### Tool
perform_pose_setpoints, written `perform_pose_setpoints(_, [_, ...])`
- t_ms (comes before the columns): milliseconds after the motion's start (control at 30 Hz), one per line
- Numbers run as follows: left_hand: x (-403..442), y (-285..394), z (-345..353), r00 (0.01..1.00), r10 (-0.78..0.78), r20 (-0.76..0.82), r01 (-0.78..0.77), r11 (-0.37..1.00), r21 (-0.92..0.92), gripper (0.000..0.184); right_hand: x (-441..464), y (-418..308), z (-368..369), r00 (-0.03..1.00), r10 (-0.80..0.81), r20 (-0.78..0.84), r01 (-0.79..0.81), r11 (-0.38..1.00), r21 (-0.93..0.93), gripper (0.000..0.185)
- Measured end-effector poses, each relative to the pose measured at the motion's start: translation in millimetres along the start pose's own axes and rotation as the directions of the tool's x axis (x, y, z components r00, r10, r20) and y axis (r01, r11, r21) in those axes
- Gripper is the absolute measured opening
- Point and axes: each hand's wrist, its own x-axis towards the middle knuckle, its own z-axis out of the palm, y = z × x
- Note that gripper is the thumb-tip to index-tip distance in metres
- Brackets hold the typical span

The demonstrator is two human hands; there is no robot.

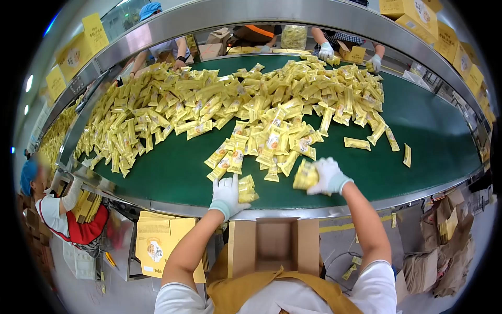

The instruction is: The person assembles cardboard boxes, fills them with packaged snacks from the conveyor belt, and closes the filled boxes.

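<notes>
My left hand (228, 196), in a white glove, rests at the near edge of the green belt (198, 189), its fingers around the side of a few yellow packets (247, 189). To the right, my gloved right hand (328, 177) is closed on a small bunch of yellow packets (305, 175), slightly blurred. Beyond both hands a big pile of yellow wrapped packets (209, 99) spreads over the belt, and a tongue of it reaches toward my hands. An open cardboard box (275, 243) with an inside that shows no packets stands below the belt's edge, in front of my body.
Flat yellow cartons (157, 243) lie left of the box. A co-worker in a red apron (83, 225) stands at the left. Other people's hands (326, 51) reach in from the far side. A metal rail (251, 30) arches overhead; brown paper bags (421, 269) lie lower right.
</notes>
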Motion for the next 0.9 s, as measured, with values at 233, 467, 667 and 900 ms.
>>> perform_pose_setpoints(233, [21,-11,-19,0.995,0.011,0.104,0.087,0.461,-0.883,0.068,77,21,-30,0.991,-0.017,0.135,-0.098,0.598,0.795,0.089])
perform_pose_setpoints(467, [126,39,-50,0.989,0.106,-0.103,-0.126,0.235,-0.964,0.063,79,10,-3,0.989,0.094,0.115,-0.125,0.945,0.303,0.103])
perform_pose_setpoints(667, [164,59,-34,0.988,0.142,0.056,-0.058,0.691,-0.721,0.1,28,-2,15,0.996,0.001,-0.086,0.016,0.978,0.207,0.093])
perform_pose_setpoints(900, [45,23,-71,0.982,0.168,0.086,-0.146,0.965,-0.218,0.107,-51,-18,32,0.962,0.005,-0.272,-0.012,1.0,-0.026,0.083])
